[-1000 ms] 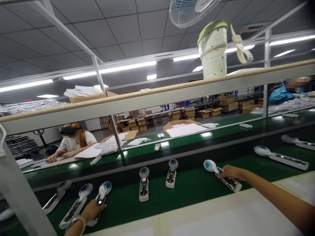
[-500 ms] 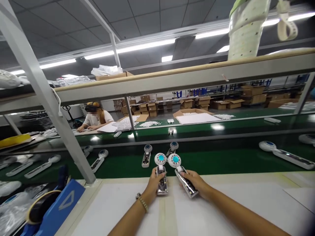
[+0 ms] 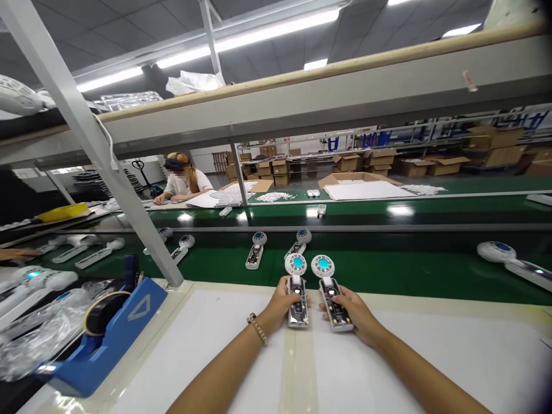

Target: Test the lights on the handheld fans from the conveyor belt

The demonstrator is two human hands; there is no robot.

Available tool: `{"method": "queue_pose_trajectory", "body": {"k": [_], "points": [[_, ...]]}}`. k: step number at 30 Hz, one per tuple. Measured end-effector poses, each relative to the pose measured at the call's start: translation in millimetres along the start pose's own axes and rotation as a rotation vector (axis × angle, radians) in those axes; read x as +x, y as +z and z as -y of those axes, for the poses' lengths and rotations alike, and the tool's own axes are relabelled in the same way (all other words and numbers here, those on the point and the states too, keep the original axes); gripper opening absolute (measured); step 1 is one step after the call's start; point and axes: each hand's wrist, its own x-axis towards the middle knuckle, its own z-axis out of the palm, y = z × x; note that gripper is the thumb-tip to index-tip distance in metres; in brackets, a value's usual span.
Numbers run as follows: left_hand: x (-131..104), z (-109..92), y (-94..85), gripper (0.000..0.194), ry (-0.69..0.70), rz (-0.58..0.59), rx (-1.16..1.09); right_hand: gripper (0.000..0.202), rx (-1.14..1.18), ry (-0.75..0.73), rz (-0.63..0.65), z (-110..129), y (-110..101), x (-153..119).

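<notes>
My left hand (image 3: 281, 306) is closed round the handle of a handheld fan (image 3: 298, 307), thumb on its exposed circuit board. Its round white head has a lit blue centre and points away from me. A second, similar fan (image 3: 337, 310) is gripped by my right hand (image 3: 354, 313), the thumb again pressing on the open handle. Both fans are side by side, a small gap apart, above the white worktop (image 3: 215, 356). Just beyond them, two more opened fans lie on the green belt, one fan (image 3: 255, 253) to the left and another fan (image 3: 297, 246) partly behind the held ones.
A blue tape dispenser (image 3: 112, 333) stands at the left by a slanted metal post (image 3: 116, 172). More fans (image 3: 517, 264) lie along the green belt (image 3: 414, 270). An overhead shelf (image 3: 302, 109) crosses the view. Across the belt sits a co-worker (image 3: 185, 181); another person's hand (image 3: 19, 253) shows far left.
The view has tilted down and shifted left. The right-hand fan has turned more upright, and the two fan heads have moved apart. Both hands keep their hold.
</notes>
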Motion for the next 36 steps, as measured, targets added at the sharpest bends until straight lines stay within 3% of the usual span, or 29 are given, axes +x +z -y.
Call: {"method": "queue_pose_trajectory", "body": {"k": [25,36], "points": [[-5,-6,6.3,0.045,-0.047,0.010,0.084,0.050,-0.186,0.019,0.002,12,5,-12],[-3,-3,4.8,0.046,-0.066,0.015,0.049,0.042,-0.083,0.000,-0.045,10,6,-10]]}}
